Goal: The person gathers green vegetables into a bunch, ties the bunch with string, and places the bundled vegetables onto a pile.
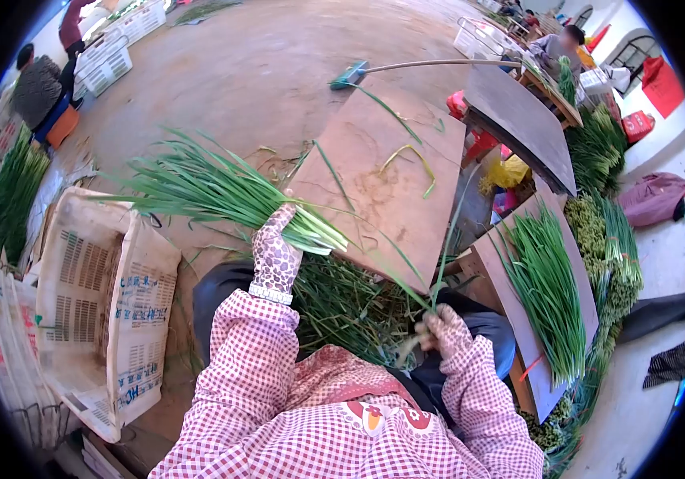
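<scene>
My left hand [277, 254], in a spotted glove, is closed round a thick bunch of garlic chives [211, 185]. The pale cut ends point right, over the near-left edge of a brown board [406, 203], and the leaf tips fan out to the left. Low on the right, my right hand [445, 332] pinches a few long loose chive leaves [452, 239], which stretch up and to the left from the fingers. Loose chive scraps [350, 307] lie heaped between my knees. Several stray leaves lie across the board.
A stained white crate [147, 319] stands at left. On a slanted board at right lies another chive pile [546, 287], with more bundles beyond it. A dark board [518, 120] and a broom [350, 76] are farther off. Other people sit at the far left and far right.
</scene>
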Action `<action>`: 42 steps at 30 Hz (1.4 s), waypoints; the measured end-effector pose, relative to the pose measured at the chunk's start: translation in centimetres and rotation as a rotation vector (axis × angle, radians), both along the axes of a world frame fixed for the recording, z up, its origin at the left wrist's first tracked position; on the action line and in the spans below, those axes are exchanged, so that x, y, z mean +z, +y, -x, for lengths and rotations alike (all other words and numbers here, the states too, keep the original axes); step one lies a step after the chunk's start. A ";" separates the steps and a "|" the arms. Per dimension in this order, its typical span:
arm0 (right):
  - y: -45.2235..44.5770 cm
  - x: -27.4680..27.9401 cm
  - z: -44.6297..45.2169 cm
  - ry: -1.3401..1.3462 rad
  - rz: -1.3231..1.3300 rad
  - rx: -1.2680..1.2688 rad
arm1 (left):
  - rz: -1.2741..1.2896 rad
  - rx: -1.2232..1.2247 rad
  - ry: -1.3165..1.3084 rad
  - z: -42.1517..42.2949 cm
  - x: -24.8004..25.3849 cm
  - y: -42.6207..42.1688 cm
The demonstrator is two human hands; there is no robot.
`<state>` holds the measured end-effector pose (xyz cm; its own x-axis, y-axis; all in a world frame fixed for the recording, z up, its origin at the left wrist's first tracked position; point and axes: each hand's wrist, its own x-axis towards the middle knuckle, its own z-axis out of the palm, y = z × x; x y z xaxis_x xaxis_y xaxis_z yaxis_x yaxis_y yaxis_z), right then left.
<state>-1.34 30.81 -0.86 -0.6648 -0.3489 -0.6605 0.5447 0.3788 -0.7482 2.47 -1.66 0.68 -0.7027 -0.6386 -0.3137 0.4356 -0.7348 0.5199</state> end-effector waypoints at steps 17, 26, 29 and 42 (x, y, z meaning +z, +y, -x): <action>-10.3 3.4 2.6 0.539 -0.407 0.668 | -0.056 -0.549 -0.054 2.8 -3.2 7.7; -8.7 0.2 3.2 -0.220 0.185 0.319 | -0.317 -0.691 0.182 1.7 -5.0 7.4; -8.7 0.7 3.4 -0.163 0.114 0.505 | -0.210 -0.669 0.062 1.5 -4.7 7.6; -7.8 -0.7 1.3 -0.149 0.392 0.244 | 0.040 -0.863 0.171 1.6 -3.0 9.2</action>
<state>-2.65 23.01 -1.53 -0.4409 -0.7241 -0.5303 0.5873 0.2141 -0.7806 0.87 7.49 -2.31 -0.9805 0.1290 -0.1484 -0.1890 -0.8263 0.5306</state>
